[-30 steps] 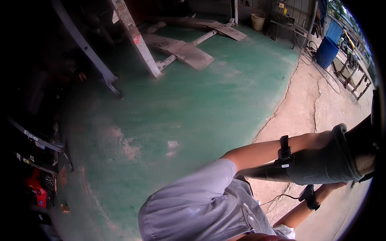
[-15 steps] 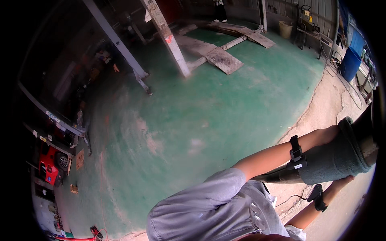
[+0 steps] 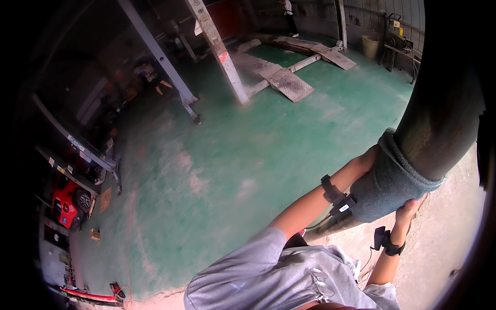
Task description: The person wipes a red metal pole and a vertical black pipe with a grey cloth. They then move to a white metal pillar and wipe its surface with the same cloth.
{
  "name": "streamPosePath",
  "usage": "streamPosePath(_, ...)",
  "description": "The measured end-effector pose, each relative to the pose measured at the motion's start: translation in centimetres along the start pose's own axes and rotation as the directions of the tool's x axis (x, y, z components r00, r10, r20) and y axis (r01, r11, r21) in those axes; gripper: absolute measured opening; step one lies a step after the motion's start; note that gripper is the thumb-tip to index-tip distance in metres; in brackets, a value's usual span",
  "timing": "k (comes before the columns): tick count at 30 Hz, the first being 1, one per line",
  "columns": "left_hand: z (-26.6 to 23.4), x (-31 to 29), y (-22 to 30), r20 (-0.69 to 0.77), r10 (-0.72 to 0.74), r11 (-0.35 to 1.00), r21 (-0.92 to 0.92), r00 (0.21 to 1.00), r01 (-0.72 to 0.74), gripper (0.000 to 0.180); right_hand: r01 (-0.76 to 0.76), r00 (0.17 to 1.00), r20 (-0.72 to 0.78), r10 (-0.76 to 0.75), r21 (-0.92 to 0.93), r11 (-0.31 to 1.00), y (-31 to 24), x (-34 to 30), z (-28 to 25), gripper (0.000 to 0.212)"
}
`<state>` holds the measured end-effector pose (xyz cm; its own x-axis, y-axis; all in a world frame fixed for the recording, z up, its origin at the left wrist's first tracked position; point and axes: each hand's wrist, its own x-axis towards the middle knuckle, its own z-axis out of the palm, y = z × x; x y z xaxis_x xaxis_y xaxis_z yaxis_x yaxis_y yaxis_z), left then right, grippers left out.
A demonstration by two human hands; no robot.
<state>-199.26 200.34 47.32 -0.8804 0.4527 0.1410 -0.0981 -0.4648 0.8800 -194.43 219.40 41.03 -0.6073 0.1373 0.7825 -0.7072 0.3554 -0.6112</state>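
Observation:
A grey-green towel (image 3: 385, 186) is wrapped around a thick, dark, pole-like cylinder (image 3: 439, 129) that slants across the right side. On the towel's far left side, my left hand (image 3: 368, 156) curves around it, its fingertips hidden behind the cloth. My right hand (image 3: 412, 204) grips the towel's near lower edge, thumb on the cloth, other fingers mostly out of sight underneath. Below the towel the cylinder's narrower lower part (image 3: 336, 227) shows between my forearms. Each wrist carries a black strap with a small device, the left one (image 3: 338, 196) close to the towel.
On the green floor stand a white post (image 3: 219, 57), a grey post (image 3: 160, 59) and low metal ramps (image 3: 292, 85). A bucket (image 3: 370, 47) sits by the far wall. A person (image 3: 290, 19) stands at the back. A red car (image 3: 64, 204) is at far left.
The towel, both my hands and the cylinder now appear further left and higher in view. More of the cylinder's upper part shows. My hands stay on the towel.

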Motion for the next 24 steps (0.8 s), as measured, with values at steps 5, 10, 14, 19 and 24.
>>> streamPosePath(5, -1.6, -1.7, -1.2, -0.198, 0.083, 0.988, 0.141, 0.977, -0.055, 0.044, -0.191, 0.979, 0.143, 0.146, 0.385, 0.903, 5.7, -0.7, 0.7, 0.095)
streamPosePath(10, -1.5, -5.2, -3.7, -0.367, 0.203, 0.95, 0.299, 0.908, -0.092, 0.049, -0.31, 0.944, 0.33, 0.035, 0.841, 0.444, 13.1, -3.3, 1.4, 0.1)
streamPosePath(14, -1.1, -7.2, -3.0, -0.329, 0.177, 0.972, 0.205, 0.927, -0.113, 0.049, -0.46, 0.884, 0.445, 0.147, 0.765, 0.451, 17.4, -6.0, 4.5, 0.101)
streamPosePath(19, -2.3, -8.6, -5.9, -0.473, 0.44, 0.886, 0.367, 0.763, -0.283, 0.045, -0.629, 0.734, 0.659, 0.167, 0.565, 0.534, 9.4, -3.6, 5.2, 0.095)
streamPosePath(24, -3.1, -9.3, -9.3, -0.476, 0.551, 0.805, 0.52, 0.686, -0.286, 0.051, -0.675, 0.716, 0.617, 0.327, 0.49, 0.553, 5.5, -3.6, 5.1, 0.08)
